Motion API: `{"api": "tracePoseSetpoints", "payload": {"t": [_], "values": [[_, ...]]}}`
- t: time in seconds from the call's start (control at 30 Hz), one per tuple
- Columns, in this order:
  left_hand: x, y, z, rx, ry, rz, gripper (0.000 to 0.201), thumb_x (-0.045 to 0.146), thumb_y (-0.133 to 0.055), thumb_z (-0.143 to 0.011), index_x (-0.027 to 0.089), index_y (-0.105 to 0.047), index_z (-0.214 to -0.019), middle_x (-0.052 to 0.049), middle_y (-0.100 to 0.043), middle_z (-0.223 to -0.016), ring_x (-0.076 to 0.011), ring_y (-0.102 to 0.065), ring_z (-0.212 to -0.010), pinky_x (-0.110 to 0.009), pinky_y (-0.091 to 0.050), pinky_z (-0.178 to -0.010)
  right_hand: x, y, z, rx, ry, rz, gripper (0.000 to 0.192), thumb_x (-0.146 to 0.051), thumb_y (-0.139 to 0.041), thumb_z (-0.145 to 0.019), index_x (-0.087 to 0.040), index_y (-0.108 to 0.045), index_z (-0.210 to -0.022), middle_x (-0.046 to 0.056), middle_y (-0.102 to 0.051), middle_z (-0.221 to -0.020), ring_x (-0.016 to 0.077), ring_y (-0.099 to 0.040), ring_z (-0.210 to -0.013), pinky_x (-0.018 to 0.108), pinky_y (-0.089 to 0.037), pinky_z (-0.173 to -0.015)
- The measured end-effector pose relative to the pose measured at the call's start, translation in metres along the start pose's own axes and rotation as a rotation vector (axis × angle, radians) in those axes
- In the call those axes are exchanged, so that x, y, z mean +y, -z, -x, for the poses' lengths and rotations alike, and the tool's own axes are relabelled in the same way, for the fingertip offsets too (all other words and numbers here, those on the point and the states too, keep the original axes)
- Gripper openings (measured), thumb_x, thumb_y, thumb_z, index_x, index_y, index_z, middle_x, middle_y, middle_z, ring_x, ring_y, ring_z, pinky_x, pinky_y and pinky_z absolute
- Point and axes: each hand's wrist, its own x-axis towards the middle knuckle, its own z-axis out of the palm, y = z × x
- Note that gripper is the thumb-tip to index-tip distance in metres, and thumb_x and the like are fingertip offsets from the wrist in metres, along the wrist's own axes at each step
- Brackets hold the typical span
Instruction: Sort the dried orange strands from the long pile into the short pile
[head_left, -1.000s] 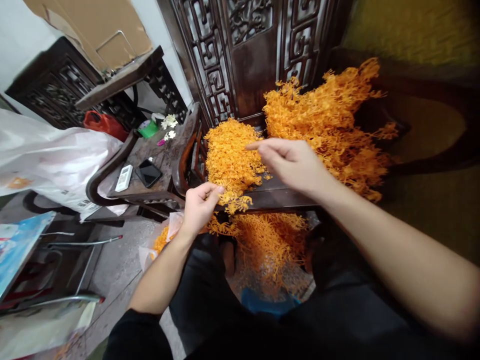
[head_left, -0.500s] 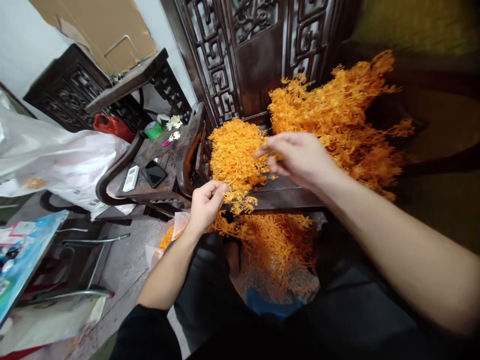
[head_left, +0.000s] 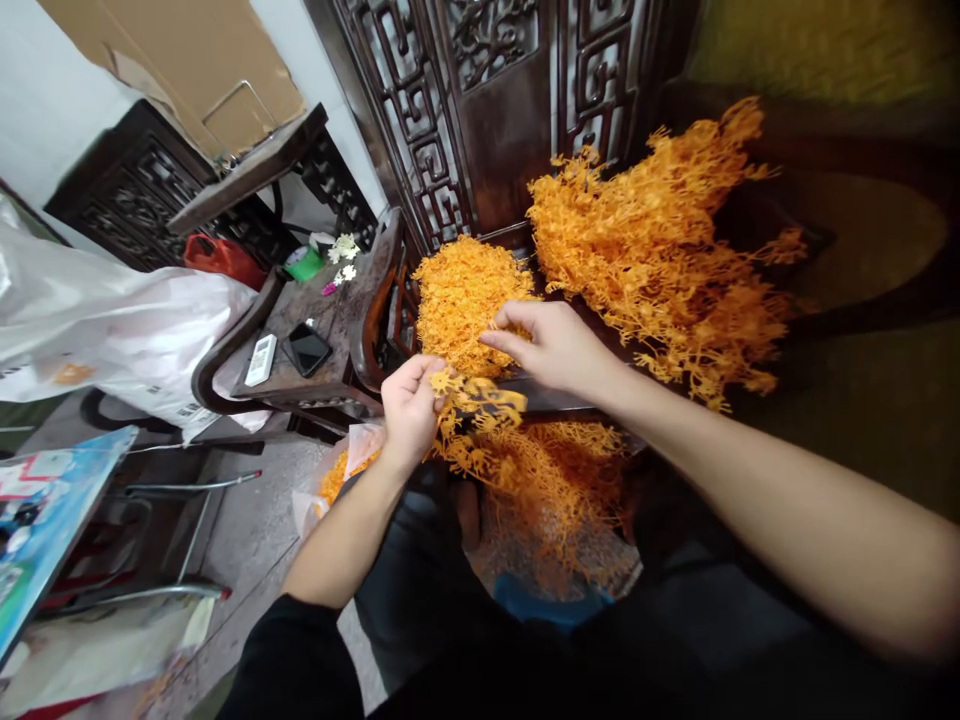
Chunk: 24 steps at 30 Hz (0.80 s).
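In the middle of the frame, the left hand (head_left: 409,408) pinches an orange sprig (head_left: 472,410) between thumb and fingers. The sprig spreads to the right of the hand and hangs a little below it. The right hand (head_left: 551,345) is just above and to the right, with fingers half curled and the thumb pointing left. Its fingertips (head_left: 501,322) touch the lower edge of the small pile (head_left: 461,295) of loose orange pieces. I cannot tell if this hand grips anything.

The small pile lies on a dark wooden seat (head_left: 559,400), in the upper middle of the frame. To the right of it, well filling the upper right, a big heap (head_left: 660,250) of orange branches leans against the carved chair back (head_left: 510,100). Below the hands, in the lower middle, more orange sprigs (head_left: 555,500) hang down in front of the seat, between the dark trousers (head_left: 420,600) of the person.

At the left of the left wrist there is a clear bag (head_left: 334,475) with orange bits inside. Further left, a side table (head_left: 300,330) holds a phone (head_left: 310,348), a white remote (head_left: 260,360), a green cup (head_left: 304,265) and small white flowers (head_left: 343,245). A big white bag (head_left: 112,320) fills the left part of the frame.
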Motion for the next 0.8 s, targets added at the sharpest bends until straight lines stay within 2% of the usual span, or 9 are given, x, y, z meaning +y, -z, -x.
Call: {"api": "tracePoseSetpoints", "payload": {"t": [0.1,0.2,0.3,0.37,0.47,0.57,0.63,0.7,0.8], "values": [[0.005,0.004,-0.004,0.011,-0.04,0.167,0.022,0.033,-0.081,-0.075,0.017,-0.066,-0.072,0.006,-0.047,-0.052,-0.0036,-0.032,-0.045,-0.019,-0.027,-0.049,0.032,0.02,-0.009,0.071,0.013,0.256,0.02,-0.029,-0.059,-0.094,-0.02,-0.059,-0.076,0.008,-0.064,-0.083,0.0215,-0.056,-0.079,0.038,-0.043,-0.077],[0.005,0.014,-0.01,0.08,-0.075,0.189,0.025,0.036,-0.082,-0.076,0.016,-0.067,-0.076,0.008,-0.043,-0.048,-0.0034,-0.03,-0.042,-0.018,-0.026,-0.047,0.055,0.045,-0.012,0.197,-0.17,0.372,0.016,-0.029,-0.061,-0.092,-0.02,-0.066,-0.08,0.012,-0.068,-0.085,0.0258,-0.062,-0.085,0.042,-0.047,-0.084],[-0.006,0.019,-0.012,0.05,-0.001,0.073,0.032,0.046,-0.079,-0.081,0.015,-0.069,-0.084,0.006,-0.048,-0.049,-0.004,-0.032,-0.041,-0.018,-0.023,-0.043,0.041,0.049,-0.001,0.143,-0.238,0.133,0.025,-0.03,-0.055,-0.097,-0.017,-0.072,-0.109,0.009,-0.074,-0.085,0.0223,-0.067,-0.078,0.039,-0.052,-0.081],[-0.013,0.016,-0.011,0.036,0.014,-0.035,0.036,0.052,-0.075,-0.085,0.016,-0.07,-0.087,0.005,-0.052,-0.052,-0.005,-0.036,-0.041,-0.019,-0.024,-0.043,0.014,0.035,0.011,0.117,-0.138,-0.026,0.032,-0.03,-0.053,-0.098,-0.018,-0.072,-0.12,0.009,-0.077,-0.1,0.0205,-0.07,-0.08,0.037,-0.053,-0.08],[-0.015,0.007,-0.004,0.046,-0.043,-0.229,0.036,0.052,-0.068,-0.091,0.017,-0.069,-0.086,0.004,-0.054,-0.055,-0.0076,-0.044,-0.048,-0.02,-0.032,-0.048,-0.025,0.005,0.026,-0.027,0.003,-0.122,0.027,-0.037,-0.061,-0.097,-0.019,-0.077,-0.109,0.008,-0.077,-0.11,0.0211,-0.07,-0.098,0.035,-0.05,-0.09],[-0.008,-0.001,0.004,0.014,-0.204,-0.463,0.029,0.044,-0.064,-0.095,0.017,-0.069,-0.084,0.003,-0.058,-0.061,-0.0092,-0.049,-0.055,-0.021,-0.037,-0.055,-0.043,-0.015,0.031,-0.102,-0.064,-0.17,0.029,-0.045,-0.065,-0.095,-0.019,-0.076,-0.091,0.003,-0.075,-0.087,0.0166,-0.064,-0.078,0.03,-0.044,-0.073],[-0.003,-0.005,0.006,-0.001,-0.325,-0.589,0.024,0.037,-0.064,-0.095,0.017,-0.071,-0.084,0.002,-0.06,-0.063,-0.0093,-0.049,-0.056,-0.022,-0.038,-0.058,-0.044,-0.018,0.031,-0.071,-0.045,-0.118,0.036,-0.043,-0.058,-0.099,-0.017,-0.066,-0.074,0.001,-0.066,-0.073,0.0133,-0.054,-0.065,0.029,-0.036,-0.064],[0.0,-0.007,0.003,0.028,-0.366,-0.612,0.024,0.036,-0.065,-0.094,0.016,-0.071,-0.082,0.003,-0.057,-0.061,-0.009,-0.047,-0.055,-0.023,-0.037,-0.059,-0.041,-0.016,0.03,-0.03,0.041,-0.041,0.043,-0.037,-0.052,-0.102,-0.018,-0.05,-0.063,0.0,-0.056,-0.066,0.0115,-0.045,-0.061,0.03,-0.029,-0.061],[0.002,-0.01,-0.004,0.066,-0.247,-0.419,0.033,0.044,-0.067,-0.093,0.016,-0.068,-0.075,0.004,-0.05,-0.055,-0.0086,-0.041,-0.052,-0.024,-0.032,-0.053,-0.039,-0.008,0.028,-0.029,0.131,0.018,0.043,-0.031,-0.05,-0.101,-0.02,-0.038,-0.061,-0.001,-0.047,-0.062,0.0111,-0.039,-0.059,0.031,-0.026,-0.061]]}}
